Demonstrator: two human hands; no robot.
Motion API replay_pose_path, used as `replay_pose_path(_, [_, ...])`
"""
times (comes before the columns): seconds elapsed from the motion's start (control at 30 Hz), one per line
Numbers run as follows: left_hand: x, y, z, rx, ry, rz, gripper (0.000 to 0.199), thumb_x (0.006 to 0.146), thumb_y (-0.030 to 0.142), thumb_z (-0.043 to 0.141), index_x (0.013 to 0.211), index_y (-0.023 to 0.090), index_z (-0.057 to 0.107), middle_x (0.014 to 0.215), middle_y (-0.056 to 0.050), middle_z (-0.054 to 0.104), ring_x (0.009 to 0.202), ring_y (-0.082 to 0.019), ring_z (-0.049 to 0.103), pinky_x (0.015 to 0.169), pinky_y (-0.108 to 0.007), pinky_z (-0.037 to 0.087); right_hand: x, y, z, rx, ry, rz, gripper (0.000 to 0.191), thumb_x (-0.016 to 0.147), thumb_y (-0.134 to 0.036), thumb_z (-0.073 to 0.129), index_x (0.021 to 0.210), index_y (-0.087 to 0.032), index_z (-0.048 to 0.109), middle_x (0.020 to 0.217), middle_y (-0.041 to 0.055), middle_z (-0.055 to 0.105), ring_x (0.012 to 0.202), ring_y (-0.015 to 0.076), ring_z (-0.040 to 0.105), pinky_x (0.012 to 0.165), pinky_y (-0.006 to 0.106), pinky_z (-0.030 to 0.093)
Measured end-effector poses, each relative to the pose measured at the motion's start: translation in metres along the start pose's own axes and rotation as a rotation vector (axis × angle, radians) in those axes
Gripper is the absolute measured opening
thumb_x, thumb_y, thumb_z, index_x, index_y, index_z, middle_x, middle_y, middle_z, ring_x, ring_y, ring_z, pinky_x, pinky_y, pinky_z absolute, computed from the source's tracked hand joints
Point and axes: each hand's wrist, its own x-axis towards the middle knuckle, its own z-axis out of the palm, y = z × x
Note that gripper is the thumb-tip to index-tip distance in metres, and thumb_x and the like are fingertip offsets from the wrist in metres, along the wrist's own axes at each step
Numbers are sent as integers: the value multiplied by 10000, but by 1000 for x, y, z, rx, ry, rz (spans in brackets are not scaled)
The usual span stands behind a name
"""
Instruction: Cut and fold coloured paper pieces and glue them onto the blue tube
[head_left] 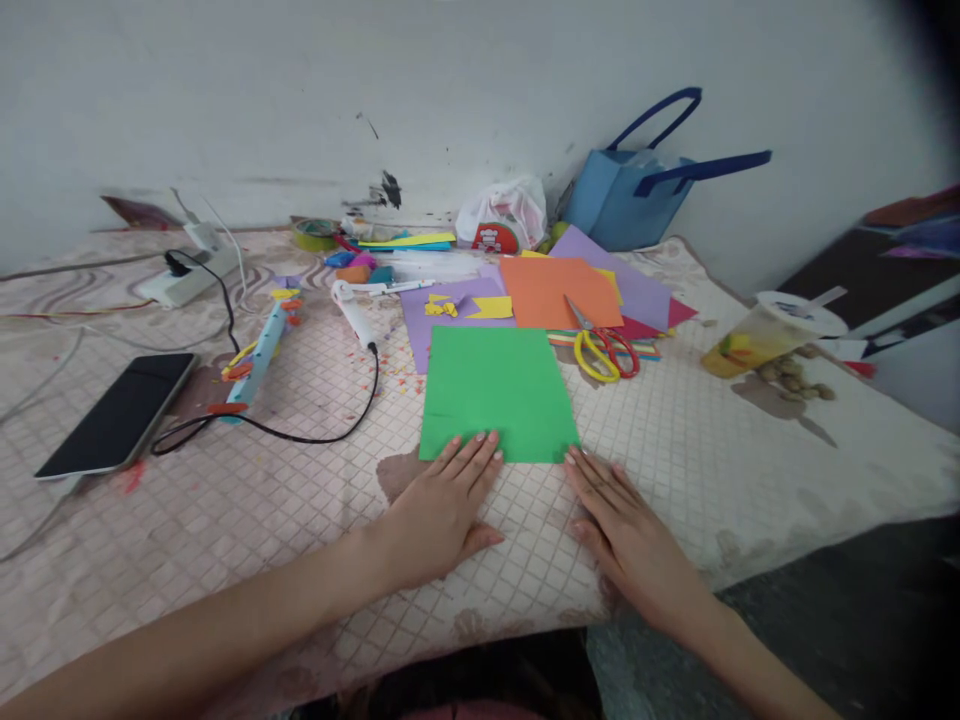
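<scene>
A green sheet (495, 385) lies flat on the patterned tablecloth in front of me. Along its near edge, left of the middle, my left hand (446, 510) rests with the fingertips on the sheet and the thumb held apart. My right hand (626, 535) lies flat at the near right corner, its fingertips touching that corner. Neither hand grips anything. Just beyond the sheet's far right side are scissors (604, 350) with one yellow and one red handle, their blades over an orange sheet (559, 290). A purple sheet (416, 325) with yellow scraps sits behind the green one.
A white glue gun (354, 315) with a black cord lies to the left, near a decorated light-blue strip (259, 360) and a tablet (120, 415). On the right stand a drink cup (750, 335) and a blue bag (626, 195). A power strip (191, 275) is at the far left.
</scene>
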Motion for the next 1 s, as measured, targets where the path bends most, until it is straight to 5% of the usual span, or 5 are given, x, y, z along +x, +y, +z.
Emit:
replay_pose_path(0.37, [-9, -4, -2, -18, -10, -29, 738, 891, 569, 335, 1424, 68, 238, 1515, -193, 153, 1409, -280, 132, 1129, -441, 154, -5, 4, 6, -13, 12, 20, 667, 928, -257, 382, 1485, -232, 17, 1482, 98, 324, 1357, 249, 311, 1061, 550, 335])
replay_pose_path(0.67, [-48, -20, -6, 72, 79, -136, 768, 869, 608, 338, 1411, 66, 288, 1498, -182, 236, 1393, -273, 213, 1117, -435, 211, -5, 5, 6, -38, 4, 15, 645, 934, -266, 371, 1487, -211, 43, 1483, 101, 323, 1360, 240, 307, 1068, 537, 331])
replay_pose_path(1.0, [-74, -33, -4, 65, 151, -192, 743, 906, 476, 388, 1472, 130, 53, 1508, -142, 233, 1390, -243, 234, 1118, -433, 245, -4, 10, 10, -52, 54, -15, 595, 920, -280, 415, 1468, -197, 196, 1453, 91, 385, 1328, 239, 362, 1056, 514, 365])
